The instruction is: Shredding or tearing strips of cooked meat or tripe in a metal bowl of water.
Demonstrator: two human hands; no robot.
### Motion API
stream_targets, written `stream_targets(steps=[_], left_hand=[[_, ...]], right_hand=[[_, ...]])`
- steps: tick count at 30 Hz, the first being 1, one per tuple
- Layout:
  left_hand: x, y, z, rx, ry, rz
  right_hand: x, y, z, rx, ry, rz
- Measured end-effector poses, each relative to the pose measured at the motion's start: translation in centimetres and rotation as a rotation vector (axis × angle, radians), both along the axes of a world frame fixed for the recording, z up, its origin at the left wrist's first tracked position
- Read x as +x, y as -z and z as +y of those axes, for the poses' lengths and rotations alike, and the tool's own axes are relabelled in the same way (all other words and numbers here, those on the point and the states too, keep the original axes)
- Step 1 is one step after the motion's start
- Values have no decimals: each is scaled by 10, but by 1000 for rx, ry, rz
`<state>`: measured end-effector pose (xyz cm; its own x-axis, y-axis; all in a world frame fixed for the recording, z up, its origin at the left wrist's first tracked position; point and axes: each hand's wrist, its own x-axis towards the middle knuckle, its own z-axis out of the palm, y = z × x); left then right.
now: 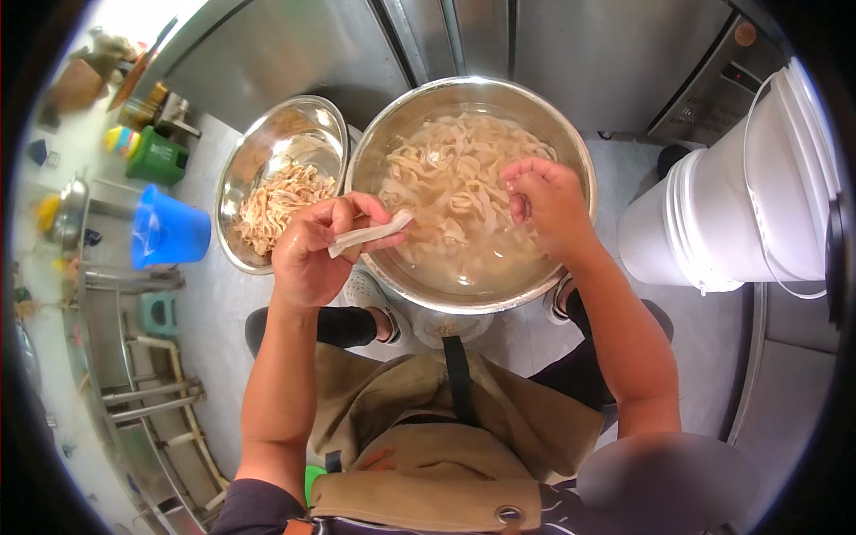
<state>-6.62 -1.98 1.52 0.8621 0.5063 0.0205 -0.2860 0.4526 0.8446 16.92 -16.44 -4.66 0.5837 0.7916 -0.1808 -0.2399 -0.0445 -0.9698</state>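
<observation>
My left hand grips a pale, flat strip of food, perhaps intestine or tripe, which lies across the fingers. The hand is raised over the gap between two metal vessels. A large steel basin in front of me holds cloudy water and many similar pale strips. Above the right part of this basin hangs my right hand, its fingers curled inward. Whether anything is pinched in them is hidden. To the left, a tilted steel bowl contains a heap of yellowish strips.
White plastic buckets stand at the right. On the left are a blue bucket, a small green bin and a teal stool. Steel cabinet fronts rise behind the basin. A clear container sits between my feet.
</observation>
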Motion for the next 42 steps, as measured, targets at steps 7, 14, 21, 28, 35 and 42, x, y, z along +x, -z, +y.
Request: stream_targets(steps=[7,14,21,28,35,42], left_hand=[[-12,19,13,97,-202,206],[-12,29,50,688,-249,491],[-6,49,45,1122,-141,569],[-33,69,62,1226,-298,601],[-44,44,77,1017,-55,711],[-50,36,84,685,107,561]], right_hand=[[31,8,-47,196,217,212],[-20,78,-133,-132,500,-39],[-145,262,-108,-745,-400,-194],[-179,383,-50,-343,-945,-619],[-184,351,-28,-936,-697,-391],[-158,297,-63,-591,-788,-855]])
